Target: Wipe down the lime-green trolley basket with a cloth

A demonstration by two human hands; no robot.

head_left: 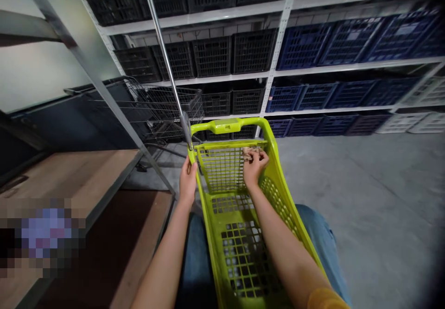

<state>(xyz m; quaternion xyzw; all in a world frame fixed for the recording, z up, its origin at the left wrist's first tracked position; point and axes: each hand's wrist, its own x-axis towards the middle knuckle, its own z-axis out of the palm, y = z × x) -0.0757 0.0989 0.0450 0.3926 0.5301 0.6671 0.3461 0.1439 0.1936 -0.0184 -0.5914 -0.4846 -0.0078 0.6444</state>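
Dim light; the metal pole (163,45) gleams, the lower board (142,211) lies shadowed, 1 pixelated patch (45,235) reaches the wooden shelf (93,165) edge.

Grips the left edge of a green basket (279,173) near its far left corner with the left fingers (186,166) and holds a crumpled beige cloth (248,152) at the upper right corner of its grid panel (222,167) with the right fingers (261,158).

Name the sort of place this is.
Probably a storeroom or a shop's stockroom: metal shelving carries rows of black crates and blue crates, and a dark wire cart stands in front of it.
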